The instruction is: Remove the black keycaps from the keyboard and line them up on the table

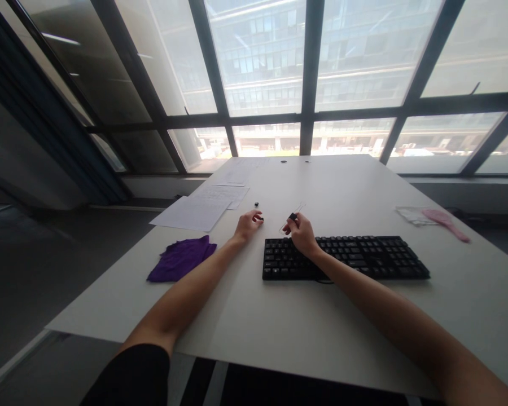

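Note:
A wire keycap puller (293, 216) with a black middle and thin loops at both ends is held between the thumb and fingers of my right hand (303, 232). That hand hovers over the upper left edge of a black keyboard (364, 256). To its left, my left hand (248, 224) reaches over the table with curled fingers. A small black keycap (262, 219) sits between its thumb and fingertips. Just beyond these fingers, another small black keycap (256, 204) lies on the table. The keyboard's cable partly shows under its front edge.
A folded purple cloth (180, 259) lies beside my left forearm. Printed sheets of paper (195, 212) spread along the white table's (237, 316) left side. At the right are a pink brush-like object (446, 223) and a clear plastic bag (410, 215). Large windows stand behind.

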Demonstrator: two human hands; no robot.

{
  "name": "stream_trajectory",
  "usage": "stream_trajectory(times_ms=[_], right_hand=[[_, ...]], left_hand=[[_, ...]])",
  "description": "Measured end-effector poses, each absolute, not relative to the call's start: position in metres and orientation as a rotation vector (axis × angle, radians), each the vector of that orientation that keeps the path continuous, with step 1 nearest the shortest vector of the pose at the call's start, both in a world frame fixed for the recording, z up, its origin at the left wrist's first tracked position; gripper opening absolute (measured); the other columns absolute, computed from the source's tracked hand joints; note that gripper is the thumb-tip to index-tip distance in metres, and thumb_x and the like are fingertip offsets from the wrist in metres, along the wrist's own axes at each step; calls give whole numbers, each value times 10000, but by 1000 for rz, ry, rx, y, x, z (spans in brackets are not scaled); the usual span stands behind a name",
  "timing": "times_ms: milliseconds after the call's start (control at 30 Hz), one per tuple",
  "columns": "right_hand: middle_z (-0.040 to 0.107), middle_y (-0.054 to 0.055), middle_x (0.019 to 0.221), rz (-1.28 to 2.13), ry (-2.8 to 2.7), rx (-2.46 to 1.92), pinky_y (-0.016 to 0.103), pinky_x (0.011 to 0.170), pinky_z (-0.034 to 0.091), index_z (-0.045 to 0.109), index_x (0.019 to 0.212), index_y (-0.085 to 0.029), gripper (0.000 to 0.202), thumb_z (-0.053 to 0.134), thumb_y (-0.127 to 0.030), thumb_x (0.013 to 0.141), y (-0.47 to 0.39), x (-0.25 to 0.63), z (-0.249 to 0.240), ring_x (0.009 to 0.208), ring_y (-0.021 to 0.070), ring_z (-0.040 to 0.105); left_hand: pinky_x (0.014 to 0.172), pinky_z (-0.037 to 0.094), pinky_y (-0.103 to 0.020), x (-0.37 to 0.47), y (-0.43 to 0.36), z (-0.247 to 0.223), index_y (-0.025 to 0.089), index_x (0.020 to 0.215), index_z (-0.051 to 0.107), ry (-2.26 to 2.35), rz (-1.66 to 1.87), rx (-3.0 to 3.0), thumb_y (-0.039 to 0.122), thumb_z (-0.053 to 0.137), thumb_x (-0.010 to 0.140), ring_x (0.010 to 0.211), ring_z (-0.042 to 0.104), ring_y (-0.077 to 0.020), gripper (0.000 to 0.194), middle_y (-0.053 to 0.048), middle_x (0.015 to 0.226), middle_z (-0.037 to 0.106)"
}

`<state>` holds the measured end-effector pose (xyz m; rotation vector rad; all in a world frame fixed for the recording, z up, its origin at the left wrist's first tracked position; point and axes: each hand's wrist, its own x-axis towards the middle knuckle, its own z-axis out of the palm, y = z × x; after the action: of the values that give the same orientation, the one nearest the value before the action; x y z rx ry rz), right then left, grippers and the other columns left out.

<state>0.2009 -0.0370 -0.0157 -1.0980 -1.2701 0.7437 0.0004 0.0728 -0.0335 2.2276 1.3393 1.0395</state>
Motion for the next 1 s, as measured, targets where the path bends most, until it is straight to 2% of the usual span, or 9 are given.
stream_trajectory(times_ms=[133,300,733,833,1000], right_hand=[[651,12,655,751,-1264,-1102,274,564,480,495,837,-209,153,520,-350,892,-38,201,-16,552,153,603],[654,13,661,754,-1286,-1109,273,570,470,496,828,-209,139,509,-330,897,-38,201,-15,555,150,604],[659,21,669,769,-1314,-1103,278,570,469,503,802,-207,132,521,-305,888,-38,202,-15,565,154,607],[658,20,666,765,-1313,-1104,279,568,467,505,806,-207,124,519,-299,888,-39,201,-14,562,155,607],[658,26,667,763,-1316,-1108,284,575,463,510,788,-205,140,518,-302,888,-39,202,-14,570,160,610]], left_hand=[[813,507,-309,-1,104,-39,193,923,747,1416,947,2352,180,686,804,767,634,-179,135,-38,877,729],[954,453,-367,9,132,-37,204,903,777,1518,1000,2485,178,680,812,995,574,-252,135,-85,986,676],[960,430,-379,21,171,-42,225,905,779,1667,1030,2487,187,718,788,1047,501,-284,137,-86,1022,645],[984,422,-380,21,173,-43,224,945,775,1668,1028,2436,184,725,778,1081,504,-290,179,-90,1051,652],[1041,397,-391,11,178,-45,210,1125,714,1672,1080,2277,170,741,759,1125,551,-274,369,-87,1122,674]])
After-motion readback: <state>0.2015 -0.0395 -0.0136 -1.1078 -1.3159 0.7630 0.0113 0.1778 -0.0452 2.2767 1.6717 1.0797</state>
